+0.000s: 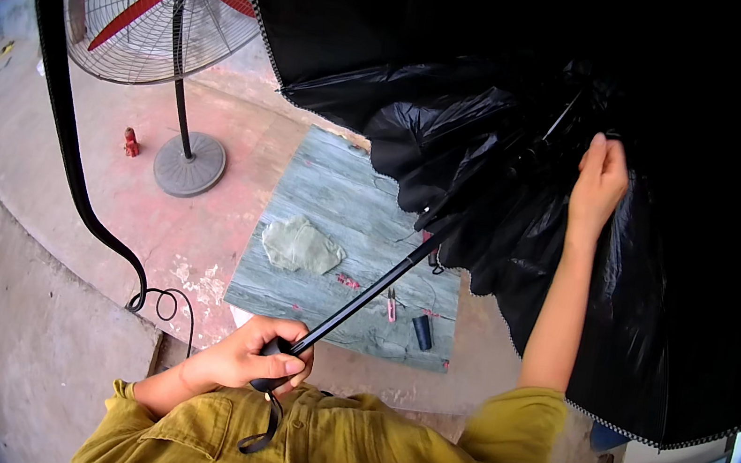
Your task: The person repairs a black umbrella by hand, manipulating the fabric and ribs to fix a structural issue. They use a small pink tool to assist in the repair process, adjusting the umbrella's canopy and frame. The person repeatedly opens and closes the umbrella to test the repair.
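A large black umbrella [345,10] fills the upper right, its glossy canopy partly bunched into folds around the hub and edged with a checked trim. My left hand [277,356] grips the black handle at the lower end of its shaft [372,289], with a wrist strap [258,436] dangling below. My right hand [600,179] is raised into the canopy beside the hub, fingers curled; what they hold is hidden.
A red-bladed pedestal fan [189,164] stands at upper left near a small red object [132,143]. A grey-blue board [303,175] on the floor carries a pale cloth [297,245], snips [391,305] and a dark cylinder [422,332]. A black cable [192,320] lies by a step.
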The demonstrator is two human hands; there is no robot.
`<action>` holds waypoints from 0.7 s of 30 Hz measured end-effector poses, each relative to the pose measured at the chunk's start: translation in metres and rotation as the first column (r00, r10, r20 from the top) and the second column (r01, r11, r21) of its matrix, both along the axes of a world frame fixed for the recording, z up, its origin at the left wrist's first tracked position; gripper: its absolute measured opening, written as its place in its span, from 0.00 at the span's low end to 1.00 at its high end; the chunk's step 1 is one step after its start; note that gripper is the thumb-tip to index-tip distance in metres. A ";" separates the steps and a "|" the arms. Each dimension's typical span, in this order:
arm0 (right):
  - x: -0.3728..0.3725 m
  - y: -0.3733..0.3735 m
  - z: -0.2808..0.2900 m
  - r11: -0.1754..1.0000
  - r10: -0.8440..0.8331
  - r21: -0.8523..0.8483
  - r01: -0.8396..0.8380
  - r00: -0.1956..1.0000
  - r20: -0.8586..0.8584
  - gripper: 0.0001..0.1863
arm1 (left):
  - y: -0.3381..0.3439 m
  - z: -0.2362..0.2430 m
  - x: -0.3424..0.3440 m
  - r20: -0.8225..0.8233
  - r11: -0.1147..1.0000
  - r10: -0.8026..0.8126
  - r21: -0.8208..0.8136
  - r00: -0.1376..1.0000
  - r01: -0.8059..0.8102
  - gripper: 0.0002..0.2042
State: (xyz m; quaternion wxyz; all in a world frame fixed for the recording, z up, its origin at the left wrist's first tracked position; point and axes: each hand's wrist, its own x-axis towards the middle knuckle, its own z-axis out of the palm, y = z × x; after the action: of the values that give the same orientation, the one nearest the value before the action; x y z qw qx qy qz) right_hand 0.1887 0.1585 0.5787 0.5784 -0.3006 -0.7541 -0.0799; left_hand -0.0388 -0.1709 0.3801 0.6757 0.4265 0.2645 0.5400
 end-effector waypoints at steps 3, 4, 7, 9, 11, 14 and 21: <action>0.005 -0.006 -0.072 0.686 0.246 -0.651 -0.325 0.946 -0.213 0.30 | 0.003 0.005 0.000 0.021 1.000 0.010 -0.011 1.000 -0.010 0.09; -0.003 -0.011 -0.083 0.495 0.307 -0.738 -0.458 0.887 -0.345 0.31 | 0.005 0.003 0.001 0.023 1.000 0.004 -0.001 1.000 -0.004 0.09; -0.018 -0.014 -0.081 0.121 0.398 -0.485 -0.866 0.490 -0.776 0.22 | 0.012 0.004 0.005 0.030 0.999 -0.036 0.031 0.999 0.035 0.09; -0.020 0.005 -0.076 0.084 0.350 -0.387 -0.918 0.390 -0.852 0.17 | 0.012 0.006 0.010 0.034 0.999 -0.035 0.021 0.999 0.035 0.10; -0.030 0.011 -0.070 0.069 0.373 -0.354 -0.933 0.353 -0.858 0.16 | 0.010 0.009 0.015 0.039 1.000 -0.027 0.013 0.999 0.026 0.10; -0.054 0.013 -0.057 0.072 0.340 -0.266 -0.961 0.274 -0.900 0.15 | 0.008 0.016 0.019 0.057 1.000 -0.014 0.016 0.998 0.013 0.10; -0.081 0.053 -0.032 -0.212 0.145 -0.104 -0.972 0.074 -0.987 0.18 | 0.001 0.013 0.024 0.111 0.999 0.002 0.036 0.994 -0.006 0.09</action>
State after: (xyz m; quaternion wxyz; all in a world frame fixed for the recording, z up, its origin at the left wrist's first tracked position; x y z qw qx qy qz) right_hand 0.1080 0.2113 0.5470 0.4597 -0.0680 -0.3649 0.8068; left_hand -0.0150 -0.1695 0.3933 0.6802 0.4077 0.2177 0.5690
